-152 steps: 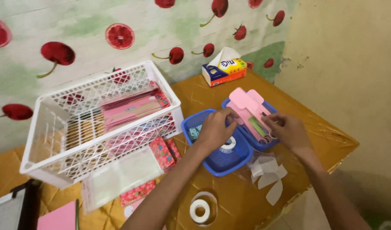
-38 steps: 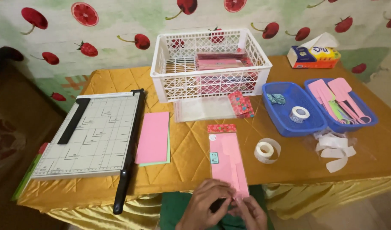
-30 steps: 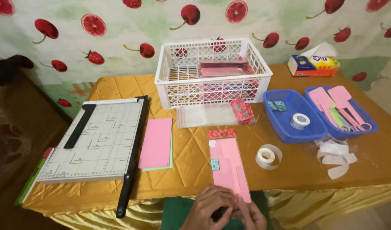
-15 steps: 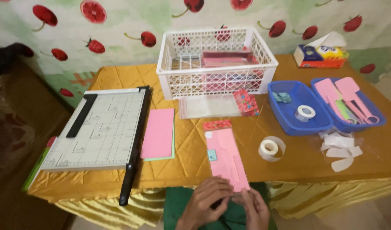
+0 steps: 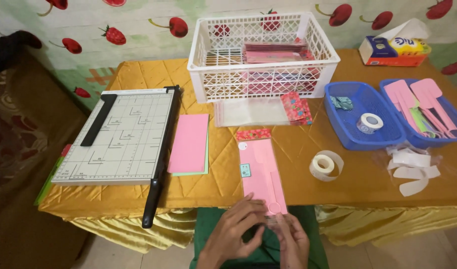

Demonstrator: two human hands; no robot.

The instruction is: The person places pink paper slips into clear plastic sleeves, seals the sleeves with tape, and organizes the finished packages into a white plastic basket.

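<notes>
Nearest the camera, both hands pinch the near end of a long pink card packet in a clear plastic sleeve (image 5: 261, 177): the left hand (image 5: 237, 230) curls its fingers over the sleeve's bottom edge, and the right hand (image 5: 292, 239) grips the same end from the other side. The packet's far end, with its red patterned header, rests flat on the bench (image 5: 368, 184), which is draped in quilted gold satin cloth; the near end overhangs the edge, probably so the fingers can work at the sleeve's opening.

Just right of the packet lies a white tape roll (image 5: 325, 165), and further right some loose white paper strips (image 5: 410, 167). Left of the packet sits a flat stack of pink paper sheets (image 5: 189, 143), then a grey gridded paper cutter with a black lever arm (image 5: 121, 142).

Beyond the packet lie clear plastic sleeves (image 5: 251, 111), two blue plastic trays (image 5: 360, 119) holding tape and pink cards, a white lattice plastic basket (image 5: 261, 52) and a tissue box (image 5: 395, 47).
</notes>
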